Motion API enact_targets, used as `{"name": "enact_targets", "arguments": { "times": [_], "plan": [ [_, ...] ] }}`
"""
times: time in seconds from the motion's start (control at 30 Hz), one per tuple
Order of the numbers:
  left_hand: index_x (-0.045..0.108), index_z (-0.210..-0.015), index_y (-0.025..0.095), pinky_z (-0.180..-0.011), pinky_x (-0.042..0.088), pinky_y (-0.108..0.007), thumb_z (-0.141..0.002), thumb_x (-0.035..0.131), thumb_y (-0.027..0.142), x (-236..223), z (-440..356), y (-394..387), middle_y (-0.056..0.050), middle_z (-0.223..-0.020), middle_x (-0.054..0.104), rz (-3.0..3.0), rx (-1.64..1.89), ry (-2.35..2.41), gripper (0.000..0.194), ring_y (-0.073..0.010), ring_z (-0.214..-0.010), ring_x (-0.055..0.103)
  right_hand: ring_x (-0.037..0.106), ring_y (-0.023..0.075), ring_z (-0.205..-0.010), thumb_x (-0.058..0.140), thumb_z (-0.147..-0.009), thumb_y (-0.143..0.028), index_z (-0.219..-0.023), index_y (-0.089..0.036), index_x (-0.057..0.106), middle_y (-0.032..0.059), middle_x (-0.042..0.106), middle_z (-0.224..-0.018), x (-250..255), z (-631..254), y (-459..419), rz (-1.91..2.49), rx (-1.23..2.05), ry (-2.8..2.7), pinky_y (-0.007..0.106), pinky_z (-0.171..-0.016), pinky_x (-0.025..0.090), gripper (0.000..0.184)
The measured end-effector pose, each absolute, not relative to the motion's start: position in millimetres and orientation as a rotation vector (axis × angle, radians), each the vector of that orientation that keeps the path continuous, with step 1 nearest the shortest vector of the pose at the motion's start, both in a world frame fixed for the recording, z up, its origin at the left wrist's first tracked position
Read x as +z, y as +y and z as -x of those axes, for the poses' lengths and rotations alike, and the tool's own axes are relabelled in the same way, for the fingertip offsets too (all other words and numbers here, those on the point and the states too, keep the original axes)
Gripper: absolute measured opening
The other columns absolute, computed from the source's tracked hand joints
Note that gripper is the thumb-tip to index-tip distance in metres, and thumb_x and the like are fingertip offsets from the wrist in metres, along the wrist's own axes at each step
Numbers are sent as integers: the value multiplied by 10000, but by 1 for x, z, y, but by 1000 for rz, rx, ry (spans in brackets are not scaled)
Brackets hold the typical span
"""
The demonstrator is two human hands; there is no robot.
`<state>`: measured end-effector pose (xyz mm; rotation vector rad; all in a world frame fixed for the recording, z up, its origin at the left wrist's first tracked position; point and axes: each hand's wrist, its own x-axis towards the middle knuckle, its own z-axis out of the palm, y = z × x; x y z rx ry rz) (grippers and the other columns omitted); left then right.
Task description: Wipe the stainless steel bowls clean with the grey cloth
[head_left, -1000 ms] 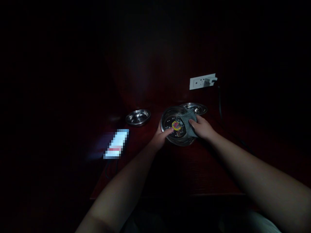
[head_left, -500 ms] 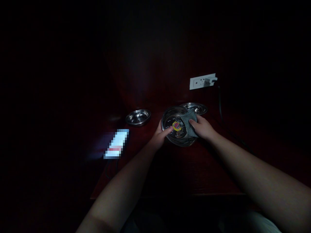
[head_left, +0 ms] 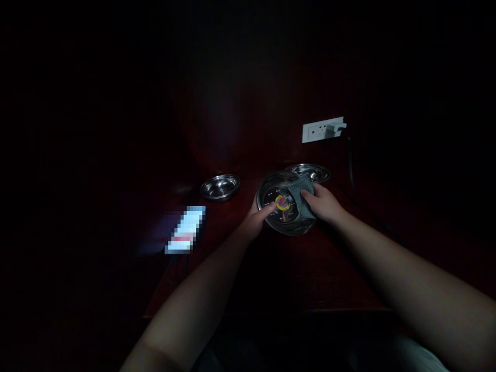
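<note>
A shiny metal bowl (head_left: 277,225) with a round yellow and red sticker is tilted above the table, its inside toward me. My left hand (head_left: 256,217) grips its left side, thumb over the rim and the other fingers hidden behind. My right hand (head_left: 323,202) is closed on a grey-green cloth (head_left: 304,197), which is folded over the bowl's right side. The right thumb presses on the cloth; the fingers beneath are mostly hidden. Behind the bowl lies a shallow metal dish (head_left: 310,170), partly covered from view.
Another metal dish (head_left: 220,187) rests at the left on the dark red table (head_left: 310,289). Nearer me lies a bright, blurred-out phone-like screen (head_left: 186,230) with a cable. On the back wall a white socket (head_left: 321,130) holds a plug, whose cord hangs down at the right.
Hardly anything differs. The bowl has tilted very slightly in my hands, while the cloth and both hands stay almost in place.
</note>
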<state>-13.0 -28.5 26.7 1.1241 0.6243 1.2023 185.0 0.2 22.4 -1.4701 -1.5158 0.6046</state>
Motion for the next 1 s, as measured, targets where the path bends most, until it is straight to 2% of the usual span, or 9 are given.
{"name": "enact_targets", "arguments": {
  "times": [0.47, 1.0],
  "plan": [
    [425, -1268, 247, -1034, 340, -422, -667, 700, 289, 26, 11, -32, -57, -1272, 550, -1078, 1227, 574, 661, -266, -1205, 476, 611, 193, -750, 492, -785, -346, -974, -153, 577, 89, 665, -888, 23, -183, -1, 1460, 604, -1515, 310, -691, 470, 283],
    [476, -1221, 204, -1017, 370, -422, -702, 669, 319, 21, 13, -26, -75, -1251, 568, -1016, 1198, 579, 566, -261, -1168, 514, 618, 194, -741, 492, -785, -349, -950, -161, 584, 80, 665, -871, 26, -182, -5, 1452, 622, -1528, 299, -660, 471, 267]
  ]
}}
